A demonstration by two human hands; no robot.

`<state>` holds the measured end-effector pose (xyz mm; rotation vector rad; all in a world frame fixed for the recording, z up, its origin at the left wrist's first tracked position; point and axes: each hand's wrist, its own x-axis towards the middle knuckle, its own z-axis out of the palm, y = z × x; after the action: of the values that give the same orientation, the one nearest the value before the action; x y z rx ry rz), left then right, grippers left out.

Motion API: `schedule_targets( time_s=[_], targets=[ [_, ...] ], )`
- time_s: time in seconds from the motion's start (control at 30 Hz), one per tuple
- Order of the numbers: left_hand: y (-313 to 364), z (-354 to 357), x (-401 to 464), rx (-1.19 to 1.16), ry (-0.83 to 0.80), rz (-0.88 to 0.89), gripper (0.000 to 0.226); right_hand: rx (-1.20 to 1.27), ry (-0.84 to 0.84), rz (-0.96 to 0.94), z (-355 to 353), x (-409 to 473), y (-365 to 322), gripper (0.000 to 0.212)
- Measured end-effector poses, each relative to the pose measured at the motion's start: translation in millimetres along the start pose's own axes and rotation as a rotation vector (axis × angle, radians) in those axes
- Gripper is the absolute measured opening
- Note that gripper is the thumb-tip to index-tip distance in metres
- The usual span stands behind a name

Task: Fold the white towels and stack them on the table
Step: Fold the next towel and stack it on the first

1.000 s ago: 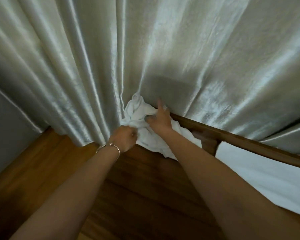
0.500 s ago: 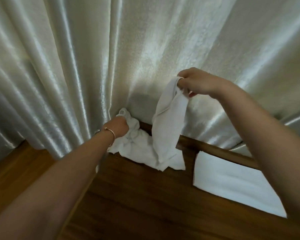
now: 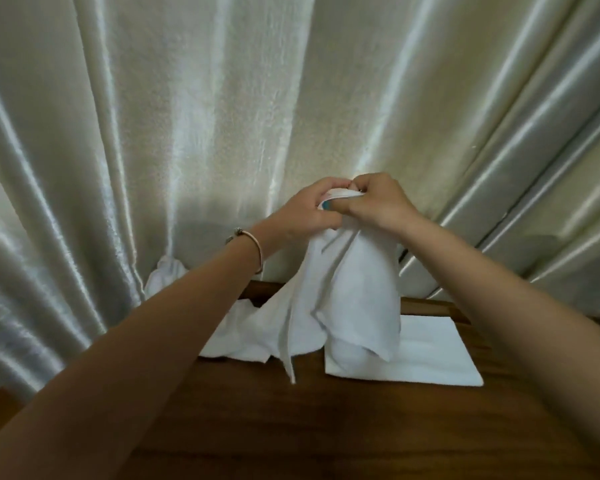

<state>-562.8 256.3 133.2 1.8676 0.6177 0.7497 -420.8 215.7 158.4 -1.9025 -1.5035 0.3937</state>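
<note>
Towel (image 3: 347,299) held up over dark wood worktop (image 3: 291,427), top edge bunched btwn both hands. Left hand (image 3: 309,213) pinching the hem, right hand (image 3: 378,206) gripping same edge, fingers curled; hands touching each other. Lower end of towel drapes down, a corner hangs onto the worktop and partly covers a folded towel (image 3: 430,358) lying flat at right. Loose pile of white towels (image 3: 243,327) at back left, pushed up against the curtain, partly hidden by left forearm. Cream satin curtain (image 3: 222,116) fills whole background, hangs right behind worktop's far edge. Bracelet (image 3: 253,247) on left wrist.
</note>
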Motion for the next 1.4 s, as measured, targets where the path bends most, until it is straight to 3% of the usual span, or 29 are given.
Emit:
schedule_targets(
  time_s=[0.07,0.23,0.37,0.43,0.67,0.73,0.83,0.97,1.03,1.2,1.4],
  targets=[
    [8,19,3,0.100,-0.026,0.034,0.067,0.007,0.034,0.057,-16,-10,7,0.024],
    [25,69,13,0.437,0.082,0.095,0.040,0.003,0.071,0.047,-62,-38,30,0.028],
    [26,96,10,0.669,-0.048,-0.005,0.029,0.039,-0.028,-0.022,-118,-74,59,0.013],
    [23,118,6,0.760,-0.107,-0.076,0.022,0.054,-0.042,-0.022,-146,-96,85,0.016],
    [-1,190,-23,0.867,0.007,-0.250,0.012,0.357,0.183,0.114,-200,-137,178,0.022],
    [-12,200,-40,0.909,0.056,-0.320,0.013,0.237,0.206,0.109,-202,-144,204,0.023],
    [-20,204,-66,0.923,0.137,-0.357,0.014,-0.156,0.231,0.046,-207,-157,239,0.019],
    [-11,195,-79,0.867,0.209,-0.403,0.018,-0.553,0.238,0.213,-207,-170,268,0.021],
    [-1,189,-80,0.859,0.240,-0.399,0.019,-0.579,0.226,0.264,-201,-176,274,0.024],
    [16,174,-81,0.869,0.298,-0.374,0.019,-0.580,0.042,0.172,-189,-191,280,0.022],
    [29,159,-78,0.793,0.336,-0.350,0.014,-0.545,0.024,0.193,-175,-211,283,0.024]
  ],
)
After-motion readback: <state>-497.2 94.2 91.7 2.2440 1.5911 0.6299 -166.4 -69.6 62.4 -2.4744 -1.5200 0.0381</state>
